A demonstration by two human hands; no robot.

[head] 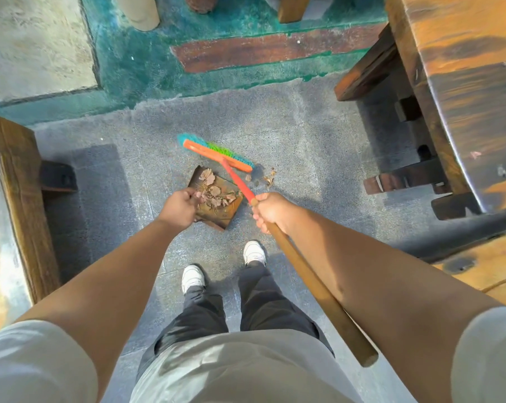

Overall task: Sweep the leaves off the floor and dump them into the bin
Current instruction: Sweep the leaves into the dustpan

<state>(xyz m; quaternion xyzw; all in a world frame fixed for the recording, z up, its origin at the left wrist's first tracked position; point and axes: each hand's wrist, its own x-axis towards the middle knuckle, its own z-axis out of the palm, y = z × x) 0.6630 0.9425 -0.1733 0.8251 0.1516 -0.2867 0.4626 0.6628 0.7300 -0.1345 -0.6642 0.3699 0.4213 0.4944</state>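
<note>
My right hand [270, 212] grips the wooden handle [318, 289] of a broom whose orange head [217, 155] with green and blue bristles lies on the grey floor just beyond a brown dustpan [222, 212]. Dry brown leaves [214, 190] are piled on the dustpan. My left hand [179, 209] holds the dustpan at its near left edge, fingers curled. A few loose leaves [269, 178] lie on the floor to the right of the broom head. No bin is in view.
A dark wooden table [461, 91] with a bench [371, 68] stands at the right. A wooden bench [19, 199] runs along the left. Teal painted ground [147, 68] and a concrete slab [36, 45] lie ahead. My white shoes [193, 278] stand below the dustpan.
</note>
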